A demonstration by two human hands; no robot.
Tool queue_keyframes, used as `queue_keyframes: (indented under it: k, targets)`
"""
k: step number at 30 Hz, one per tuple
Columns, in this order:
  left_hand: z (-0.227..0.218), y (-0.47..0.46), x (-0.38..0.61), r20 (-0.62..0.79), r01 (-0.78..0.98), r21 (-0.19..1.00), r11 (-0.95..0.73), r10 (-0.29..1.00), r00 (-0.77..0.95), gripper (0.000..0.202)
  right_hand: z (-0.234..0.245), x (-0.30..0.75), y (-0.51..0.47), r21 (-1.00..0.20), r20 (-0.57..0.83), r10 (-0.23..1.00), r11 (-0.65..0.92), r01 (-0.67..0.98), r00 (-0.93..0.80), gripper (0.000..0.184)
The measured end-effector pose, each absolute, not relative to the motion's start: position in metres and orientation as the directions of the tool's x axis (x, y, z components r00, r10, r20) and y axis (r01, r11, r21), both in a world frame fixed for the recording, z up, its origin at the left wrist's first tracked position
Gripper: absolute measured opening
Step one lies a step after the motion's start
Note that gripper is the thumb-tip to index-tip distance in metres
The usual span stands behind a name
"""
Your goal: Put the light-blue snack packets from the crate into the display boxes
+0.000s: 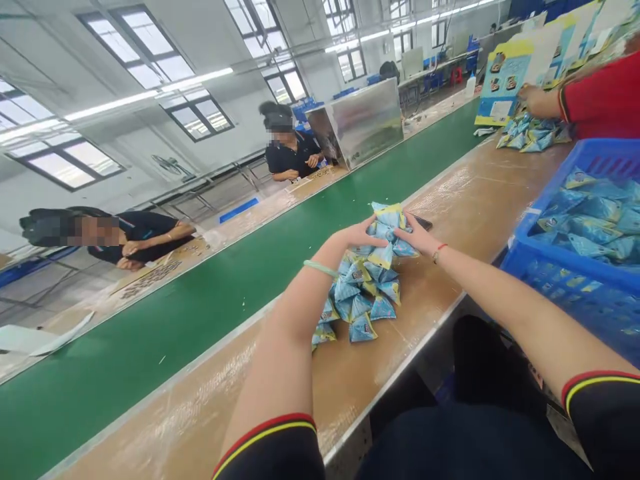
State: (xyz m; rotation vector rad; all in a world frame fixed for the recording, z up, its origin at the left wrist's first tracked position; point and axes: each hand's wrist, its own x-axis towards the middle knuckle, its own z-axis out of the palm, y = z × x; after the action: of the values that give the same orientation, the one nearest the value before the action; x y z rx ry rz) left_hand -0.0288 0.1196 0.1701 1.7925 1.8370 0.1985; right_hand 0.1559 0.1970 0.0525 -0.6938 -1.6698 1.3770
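Note:
Several small blue-and-yellow packets [360, 303] lie heaped on the brown worktop in front of me. At the far end of the heap, both my hands are closed around a bunch of the same packets [384, 230]. My left hand [361, 235] grips the bunch from the left side, its fingers partly hidden by the packets. From the right, my right hand [419, 235] holds it, with fingers pressed on the packets' front. A dark flat object [424, 221], partly covered, lies just behind my right hand.
A blue plastic crate [560, 257] full of packets stands at my right. Beyond the worktop runs a green conveyor belt [200, 300]. Two people sit across it with small parts. At the far right, a person in a red sleeve [605, 90] reaches toward packets beside a printed display box [503, 83].

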Motion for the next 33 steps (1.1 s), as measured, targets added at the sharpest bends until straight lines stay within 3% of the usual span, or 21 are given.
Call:
queue_keyframes:
  k: [2, 8, 13, 18, 22, 27, 33]
  targets:
    - [0.172, 0.134, -0.021, -0.334, 0.961, 0.263, 0.087, 0.942, 0.006, 0.117, 0.034, 0.160, 0.198, -0.967, 0.227, 0.877, 0.254, 0.007, -0.424, 0.086]
    - [0.201, 0.139, -0.040, -0.312, 0.992, 0.090, 0.093, 0.948, -0.061, 0.101, -0.004, 0.165, 0.192, -0.927, 0.265, 0.904, 0.335, 0.169, -0.336, 0.080]
    - [0.218, 0.120, -0.103, -0.203, 0.937, 0.119, 0.328, 0.932, -0.300, 0.093, -0.017, 0.169, 0.189, -0.851, 0.326, 0.888, 0.425, 0.309, -0.324, 0.063]
    - [0.184, 0.117, -0.123, -0.391, 0.902, 0.181, 0.392, 0.870, -0.300, 0.091, -0.019, 0.179, 0.202, -0.714, 0.424, 0.861, 0.508, 0.482, -0.280, 0.052]
    - [0.155, 0.127, -0.129, -0.429, 0.890, 0.240, 0.388, 0.865, -0.261, 0.095, 0.010, 0.172, 0.239, -0.653, 0.434, 0.854, 0.517, 0.553, -0.287, 0.044]
    - [0.146, 0.129, -0.154, -0.464, 0.852, 0.316, 0.417, 0.851, -0.244, 0.091, 0.054, 0.111, 0.300, -0.523, 0.323, 0.792, 0.606, 0.599, -0.519, 0.034]
    - [0.136, 0.128, -0.169, -0.400, 0.847, 0.336, 0.411, 0.877, -0.267, 0.091, 0.059, 0.052, 0.328, -0.439, 0.111, 0.756, 0.620, 0.651, -0.645, 0.062]
